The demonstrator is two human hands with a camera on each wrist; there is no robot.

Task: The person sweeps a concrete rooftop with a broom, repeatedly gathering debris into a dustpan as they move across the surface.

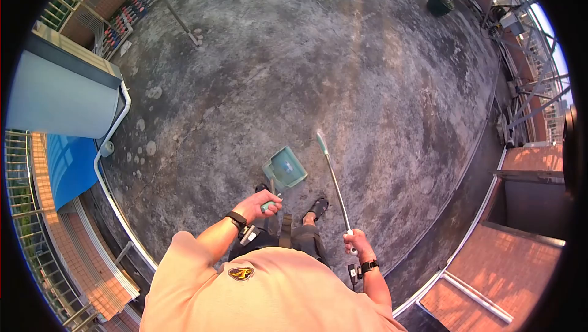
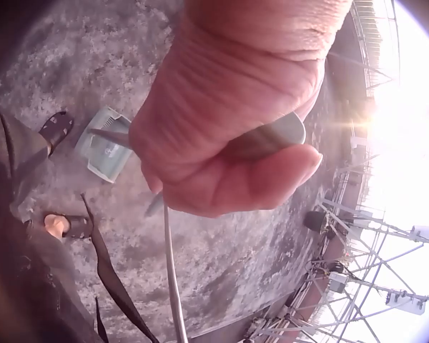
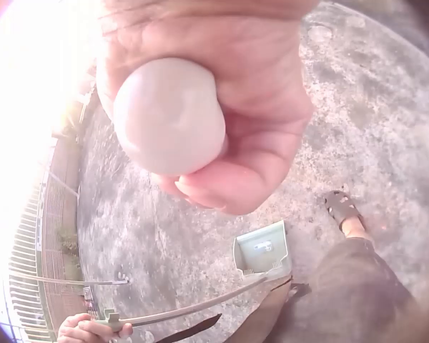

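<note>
A pale green dustpan (image 1: 286,168) (image 2: 104,158) (image 3: 263,251) with a long handle (image 3: 193,309) lies near the feet, a small pale item inside it. My left hand (image 1: 260,205) (image 2: 222,136) (image 3: 93,330) curls round the green grip (image 1: 267,206) (image 2: 279,136) of that handle. To the right, my right hand (image 1: 360,244) (image 3: 250,107) grips the white end (image 3: 170,118) of a metal pole (image 1: 335,185). The pole slants up and away, with a green and whitish far end (image 1: 321,141); whether that end touches the ground is unclear.
Both feet, in dark shoes (image 1: 318,207) (image 2: 56,130) (image 3: 342,207), stand on stained concrete (image 1: 257,75). A white pipe (image 1: 113,200) and blue sheet (image 1: 68,170) edge the left. A thin post (image 1: 174,14) is farther off. A dark pot (image 1: 439,4) and metal framework (image 1: 542,90) are right.
</note>
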